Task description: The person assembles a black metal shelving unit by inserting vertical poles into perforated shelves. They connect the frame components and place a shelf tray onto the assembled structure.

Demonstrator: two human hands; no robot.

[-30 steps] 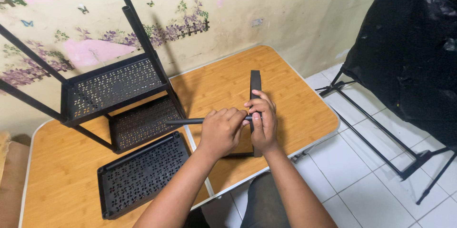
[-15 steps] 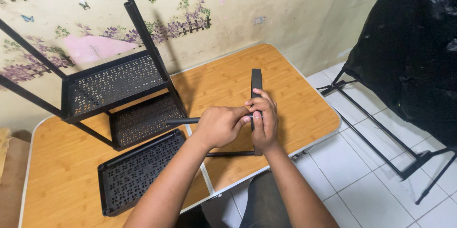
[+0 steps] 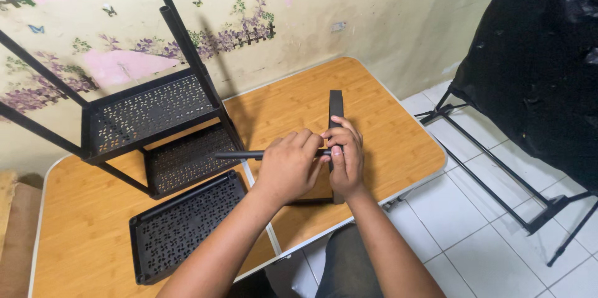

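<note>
At mid-frame the left hand (image 3: 289, 170) pinches a thin black rod (image 3: 240, 155), stiff and light by the look of it. The right hand (image 3: 344, 155) clamps the upright black bar (image 3: 336, 105); near the joint seems the best hold.

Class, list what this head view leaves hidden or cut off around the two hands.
- Joint where the black rod meets the upright black panel: hidden by the left hand and right hand.
- Panel's lower half: behind the right hand.
- Assembled rack: its poles are cut off by the top and left edges.

Bare tabletop (image 3: 386, 130) right of hands (passable); rack frame (image 3: 149, 111), perforated shelf (image 3: 187, 226) block left.
</note>
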